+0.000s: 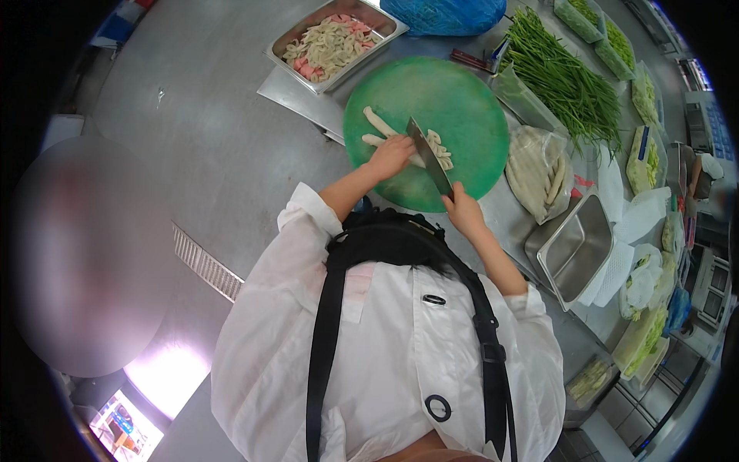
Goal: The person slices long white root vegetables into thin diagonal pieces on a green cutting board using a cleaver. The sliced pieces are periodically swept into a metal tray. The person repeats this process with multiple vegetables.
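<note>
A round green cutting board point(469, 100) lies in front of me. On it are pale, sausage-like sticks point(376, 121), pressed down by my left hand point(393, 156), its fingers curled over them. My right hand point(463, 209) is closed around the handle of a broad kitchen knife point(431, 158). The blade stands on edge beside my left fingertips and points away from me. Just to its right sits a small heap of cut slices point(440, 150). At the far left, a metal pan point(362, 63) holds pale slices and some pink pieces.
Right of the board are a plastic bag of pale sticks point(539, 169), a bundle of long green stalks point(558, 85) and a deep steel pan point(589, 239). A blue bag point(446, 15) lies behind. Bagged greens line the right side; another person point(704, 173) stands far right.
</note>
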Available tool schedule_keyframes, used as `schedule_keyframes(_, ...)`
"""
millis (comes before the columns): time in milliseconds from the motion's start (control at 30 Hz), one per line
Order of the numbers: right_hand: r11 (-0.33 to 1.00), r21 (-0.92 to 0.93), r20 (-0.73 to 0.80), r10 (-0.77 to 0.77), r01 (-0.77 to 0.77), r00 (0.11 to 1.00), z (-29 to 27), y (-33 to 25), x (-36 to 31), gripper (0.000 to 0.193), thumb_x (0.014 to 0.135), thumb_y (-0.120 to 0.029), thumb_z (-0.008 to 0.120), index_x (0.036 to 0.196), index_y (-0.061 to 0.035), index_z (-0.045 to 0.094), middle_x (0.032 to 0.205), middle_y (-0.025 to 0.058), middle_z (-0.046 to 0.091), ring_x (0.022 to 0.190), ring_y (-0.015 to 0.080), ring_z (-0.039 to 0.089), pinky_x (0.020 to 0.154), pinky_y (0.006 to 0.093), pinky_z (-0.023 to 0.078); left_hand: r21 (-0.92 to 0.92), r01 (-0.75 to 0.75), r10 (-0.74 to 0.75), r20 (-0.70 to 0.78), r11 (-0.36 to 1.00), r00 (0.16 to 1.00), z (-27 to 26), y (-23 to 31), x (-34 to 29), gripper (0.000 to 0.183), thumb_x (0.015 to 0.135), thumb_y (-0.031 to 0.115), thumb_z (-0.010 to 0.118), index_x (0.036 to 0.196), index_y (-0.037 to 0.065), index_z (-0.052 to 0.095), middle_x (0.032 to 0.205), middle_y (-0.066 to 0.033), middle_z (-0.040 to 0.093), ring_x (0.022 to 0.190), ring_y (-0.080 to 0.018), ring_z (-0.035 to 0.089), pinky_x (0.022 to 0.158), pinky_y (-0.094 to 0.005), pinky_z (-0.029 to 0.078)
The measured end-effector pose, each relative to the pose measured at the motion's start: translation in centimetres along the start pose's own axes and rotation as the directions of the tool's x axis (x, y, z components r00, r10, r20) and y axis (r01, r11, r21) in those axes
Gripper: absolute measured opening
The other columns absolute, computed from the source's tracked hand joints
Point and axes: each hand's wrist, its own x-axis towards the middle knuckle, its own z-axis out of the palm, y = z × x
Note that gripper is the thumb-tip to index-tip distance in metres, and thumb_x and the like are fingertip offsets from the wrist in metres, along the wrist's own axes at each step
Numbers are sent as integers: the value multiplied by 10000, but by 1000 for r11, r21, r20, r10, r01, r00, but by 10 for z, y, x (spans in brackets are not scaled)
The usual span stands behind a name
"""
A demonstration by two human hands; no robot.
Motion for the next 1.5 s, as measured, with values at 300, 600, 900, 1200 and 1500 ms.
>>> schedule_keyframes(300,996,86,-180,13,2,984,18,-24,38,298,900,-253,593,1004,-21,438,818,228,657,762,444,632,664,535,487,30,-63,61,54,998,997,-18,-10,4,271,674,65,660,940,75,609,1027,-78,563,1053,-274,524,939,-409,397)
schedule_keyframes(600,998,-20,-22,56,-57,998,5,-16,11,303,898,-249,599,995,-20,425,826,222,657,773,444,629,667,527,484,46,-31,29,58,998,998,-13,-9,-1,276,664,56,668,927,78,588,980,-76,562,1013,-291,533,895,-419,410)
schedule_keyframes(900,998,49,-161,-37,46,986,30,-1,33,311,906,-274,585,1052,-28,463,864,236,659,805,456,625,688,534,479,88,0,-2,31,996,1000,5,-23,-9,121,718,95,601,837,81,614,891,-96,572,906,-298,566,823,-431,446)
schedule_keyframes(1200,996,84,-243,42,-22,969,-13,37,36,300,900,-230,611,1072,-20,482,883,236,654,832,456,621,702,508,473,246,27,-42,58,969,997,28,-12,0,98,778,133,555,851,102,611,972,-64,553,1002,-243,529,851,-383,400)
schedule_keyframes(1500,994,13,-102,-111,113,989,-8,-14,20,256,926,-180,576,1053,24,487,867,261,628,812,449,621,663,490,475,213,48,-84,164,976,983,-6,-18,2,292,689,91,692,975,122,642,1029,-92,536,1114,-290,501,1077,-550,271)
